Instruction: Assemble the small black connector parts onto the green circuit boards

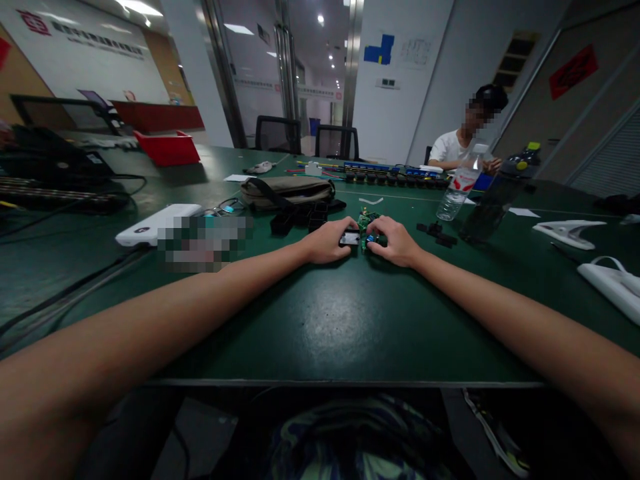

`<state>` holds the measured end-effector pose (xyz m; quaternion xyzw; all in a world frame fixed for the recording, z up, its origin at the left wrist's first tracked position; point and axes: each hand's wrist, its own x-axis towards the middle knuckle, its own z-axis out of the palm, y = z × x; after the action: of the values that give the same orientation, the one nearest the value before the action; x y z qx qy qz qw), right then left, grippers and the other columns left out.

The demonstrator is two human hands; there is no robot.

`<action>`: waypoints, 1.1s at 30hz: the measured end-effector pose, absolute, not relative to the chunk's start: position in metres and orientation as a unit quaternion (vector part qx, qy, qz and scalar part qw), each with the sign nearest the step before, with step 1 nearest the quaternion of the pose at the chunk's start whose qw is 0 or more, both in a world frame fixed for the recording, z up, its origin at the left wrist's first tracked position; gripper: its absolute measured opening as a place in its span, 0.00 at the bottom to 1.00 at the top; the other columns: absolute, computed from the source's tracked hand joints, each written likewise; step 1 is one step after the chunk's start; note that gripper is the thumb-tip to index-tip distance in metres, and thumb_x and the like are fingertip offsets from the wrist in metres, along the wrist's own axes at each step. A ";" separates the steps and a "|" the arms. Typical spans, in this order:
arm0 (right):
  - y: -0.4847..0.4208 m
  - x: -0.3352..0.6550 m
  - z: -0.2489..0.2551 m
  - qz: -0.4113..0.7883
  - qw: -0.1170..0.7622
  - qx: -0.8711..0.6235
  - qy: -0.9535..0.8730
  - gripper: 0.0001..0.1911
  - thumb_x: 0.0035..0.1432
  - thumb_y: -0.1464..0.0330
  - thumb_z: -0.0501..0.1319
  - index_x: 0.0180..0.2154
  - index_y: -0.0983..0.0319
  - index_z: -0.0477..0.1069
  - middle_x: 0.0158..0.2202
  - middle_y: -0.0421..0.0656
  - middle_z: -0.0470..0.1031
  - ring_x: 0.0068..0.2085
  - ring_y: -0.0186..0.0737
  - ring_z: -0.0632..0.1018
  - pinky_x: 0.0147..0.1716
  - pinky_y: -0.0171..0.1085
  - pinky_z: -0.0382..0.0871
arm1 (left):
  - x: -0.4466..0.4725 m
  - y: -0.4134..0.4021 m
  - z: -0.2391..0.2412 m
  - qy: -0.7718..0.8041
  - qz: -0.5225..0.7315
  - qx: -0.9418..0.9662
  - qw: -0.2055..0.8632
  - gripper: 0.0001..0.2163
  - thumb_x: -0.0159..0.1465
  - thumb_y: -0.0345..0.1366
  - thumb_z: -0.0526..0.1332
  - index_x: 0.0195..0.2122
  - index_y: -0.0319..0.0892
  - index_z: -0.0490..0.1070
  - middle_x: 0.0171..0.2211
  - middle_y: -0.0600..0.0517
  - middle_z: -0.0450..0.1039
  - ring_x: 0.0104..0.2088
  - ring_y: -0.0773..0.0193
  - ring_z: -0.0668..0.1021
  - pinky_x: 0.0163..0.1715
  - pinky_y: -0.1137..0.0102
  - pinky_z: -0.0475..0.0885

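Both arms reach out over a dark green table (320,320). My left hand (327,241) is closed around a small black block with a pale face (350,238). My right hand (395,241) is closed on a small green circuit board with a blue part (369,239), right beside the block. The two pieces meet between my fingertips. More green circuit boards (367,217) lie just beyond my hands. Several small black blocks (300,217) sit to the left of those.
A tan pouch (287,190), a white device (155,225) with cables, a water bottle (457,187), a dark bottle (493,200), a red bin (167,148) and white clips (570,233) lie around. Another person in a white shirt (453,148) sits at the far side.
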<state>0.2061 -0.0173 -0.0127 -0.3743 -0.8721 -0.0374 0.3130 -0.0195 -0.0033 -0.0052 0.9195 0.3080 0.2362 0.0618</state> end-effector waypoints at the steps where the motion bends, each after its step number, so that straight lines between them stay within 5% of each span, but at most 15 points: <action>1: -0.017 0.206 -0.013 -0.043 0.298 -0.374 -0.877 0.10 0.53 0.62 0.58 0.35 0.60 0.70 0.33 0.45 0.71 0.38 0.46 0.71 0.40 0.41 0.63 | -0.019 -0.002 -0.005 0.310 0.236 0.919 0.063 0.20 0.53 0.32 0.60 0.48 0.40 0.64 0.44 0.45 0.75 0.43 0.56 0.78 0.44 0.64 0.72; 9: -0.022 0.207 -0.009 -0.089 0.223 -0.402 -0.883 0.10 0.54 0.64 0.58 0.37 0.61 0.70 0.37 0.49 0.75 0.41 0.50 0.71 0.41 0.44 0.61 | -0.021 -0.011 -0.001 0.315 0.217 0.923 0.047 0.16 0.58 0.36 0.61 0.46 0.42 0.63 0.42 0.47 0.75 0.41 0.57 0.79 0.39 0.67 0.72; 16: -0.035 0.206 -0.003 -0.096 0.239 -0.353 -0.899 0.26 0.57 0.57 0.60 0.53 0.63 0.65 0.48 0.51 0.75 0.46 0.52 0.71 0.47 0.46 0.59 | -0.018 -0.021 0.009 0.316 0.149 0.937 -0.024 0.18 0.63 0.41 0.60 0.52 0.42 0.60 0.46 0.44 0.75 0.47 0.52 0.79 0.42 0.66 0.71; 27: -0.037 0.193 -0.001 -0.182 0.243 -0.294 -0.906 0.14 0.61 0.57 0.58 0.38 0.62 0.70 0.36 0.50 0.75 0.41 0.51 0.70 0.43 0.45 0.59 | -0.022 -0.025 0.010 0.352 0.135 0.925 -0.032 0.22 0.61 0.44 0.61 0.53 0.42 0.60 0.42 0.45 0.77 0.42 0.51 0.81 0.38 0.65 0.71; 33: -0.033 0.197 -0.005 -0.154 0.263 -0.280 -0.910 0.15 0.57 0.57 0.60 0.38 0.62 0.69 0.35 0.50 0.74 0.40 0.50 0.71 0.42 0.45 0.60 | -0.021 -0.023 0.008 0.382 0.087 0.918 -0.057 0.22 0.61 0.53 0.60 0.50 0.44 0.70 0.37 0.46 0.79 0.40 0.50 0.81 0.38 0.65 0.72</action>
<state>0.1966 -0.0325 -0.0049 -0.2800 -0.9103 -0.1541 0.2630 -0.0206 -0.0232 0.0080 0.9182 0.3820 0.0873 -0.0572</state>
